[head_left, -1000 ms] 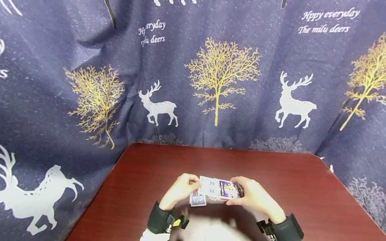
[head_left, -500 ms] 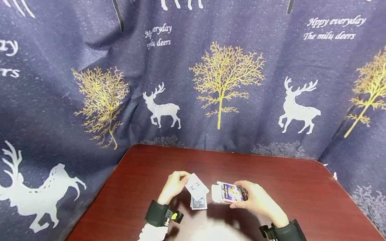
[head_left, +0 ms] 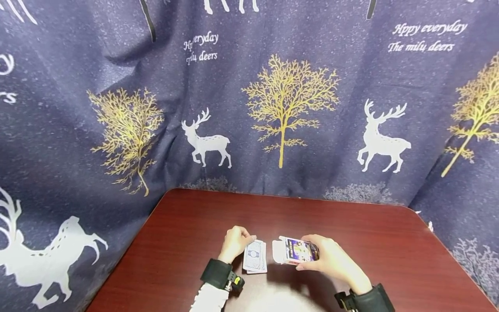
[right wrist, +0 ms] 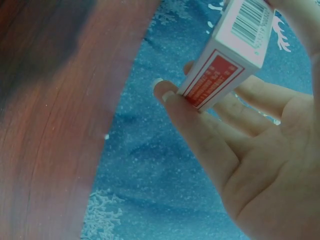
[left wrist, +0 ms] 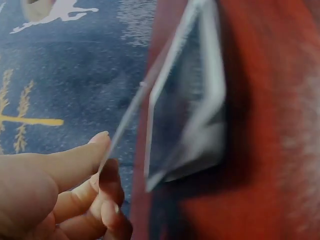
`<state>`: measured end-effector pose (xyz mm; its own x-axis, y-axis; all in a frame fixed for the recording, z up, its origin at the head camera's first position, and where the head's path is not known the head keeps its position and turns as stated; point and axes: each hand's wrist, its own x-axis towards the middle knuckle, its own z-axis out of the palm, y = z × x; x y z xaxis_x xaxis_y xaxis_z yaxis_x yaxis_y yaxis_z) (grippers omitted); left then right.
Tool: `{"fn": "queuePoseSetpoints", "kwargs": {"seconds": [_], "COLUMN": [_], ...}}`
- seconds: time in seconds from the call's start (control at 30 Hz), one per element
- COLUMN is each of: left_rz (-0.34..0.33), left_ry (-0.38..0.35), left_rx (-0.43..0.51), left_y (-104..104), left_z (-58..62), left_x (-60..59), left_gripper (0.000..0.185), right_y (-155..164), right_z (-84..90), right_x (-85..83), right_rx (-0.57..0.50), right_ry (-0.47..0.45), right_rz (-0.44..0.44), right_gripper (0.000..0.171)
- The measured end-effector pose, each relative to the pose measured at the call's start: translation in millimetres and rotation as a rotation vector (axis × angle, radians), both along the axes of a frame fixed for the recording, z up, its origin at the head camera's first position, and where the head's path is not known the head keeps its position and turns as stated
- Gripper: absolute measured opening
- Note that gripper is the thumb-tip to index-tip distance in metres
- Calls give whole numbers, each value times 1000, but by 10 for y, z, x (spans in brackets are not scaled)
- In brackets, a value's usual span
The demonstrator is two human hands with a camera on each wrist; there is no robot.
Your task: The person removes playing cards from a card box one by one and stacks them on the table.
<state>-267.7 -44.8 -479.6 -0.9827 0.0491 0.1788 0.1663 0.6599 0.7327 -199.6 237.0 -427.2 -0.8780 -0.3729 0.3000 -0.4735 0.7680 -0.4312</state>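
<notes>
My left hand (head_left: 235,243) pinches a playing card (left wrist: 128,116) by its edge between thumb and fingers. In the left wrist view that card stands tilted, edge-on to the camera. Beside it lies a small pile of playing cards (left wrist: 187,95), blurred, with patterned backs up. From the head view, the held card overlaps the pile. To the right, my right hand (head_left: 329,259) grips a card box (head_left: 302,250) with a purple and yellow front. The box's white end flap (head_left: 278,251) hangs open toward the cards. A barcode and a red side panel (right wrist: 212,80) show in the right wrist view.
A dark red wooden table (head_left: 210,208) spreads under both hands, with a bright glare at its near edge. Behind it hangs a blue curtain (head_left: 249,182) printed with deer and trees. Black straps (head_left: 216,274) with small cameras circle both wrists.
My left hand has drawn a card away from the box's opening, leftward, and lowered it over the pile. The right hand still holds the box, slightly farther right than at first.
</notes>
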Motion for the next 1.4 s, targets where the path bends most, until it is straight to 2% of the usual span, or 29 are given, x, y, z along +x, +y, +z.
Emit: {"fn": "queuePoseSetpoints", "kwargs": {"seconds": [0.1, 0.27, 0.33, 0.4, 0.47, 0.6, 0.7, 0.77, 0.9, 1.1, 1.27, 1.4], "left_rz": [32, 77, 99, 92, 46, -137, -265, -314, -326, -300, -329, -354], "left_ry": [29, 167, 218, 236, 223, 147, 106, 97, 113, 79, 88, 69], "left_rx": [-51, -132, -150, -143, -96, 8, 19, 7, -33, -42, -32, -5], "left_y": [35, 84, 94, 99, 96, 141, 224, 288, 380, 461, 483, 461], "left_z": [-27, -36, 7, 98, 224, 473, 562, 579, 563, 523, 484, 505], "left_x": [6, 41, 78, 116, 166, 300, 403, 452, 517, 588, 564, 496], "left_gripper": [20, 21, 22, 21, 20, 16, 15, 16, 16, 14, 21, 20], "right_y": [-4, -16, -25, -29, -42, -55, -70, -84, -123, -125, -111, -120], "right_z": [12, 15, 11, 11, 9, -4, -14, -21, -30, -63, -59, -21], "right_x": [6, 11, 13, 15, 9, -5, -5, -6, -4, 29, 20, -43], "right_rx": [-2, 10, 9, 11, 12, 29, 32, 30, 29, 30, 47, 55], "right_ry": [1, -21, -26, -19, -13, 3, 7, 17, 33, 44, 41, 53], "right_rz": [4, 2, 4, 10, 21, 37, 38, 38, 49, 43, 35, 39], "right_gripper": [64, 65, 64, 65, 65, 66, 67, 67, 66, 66, 68, 68]}}
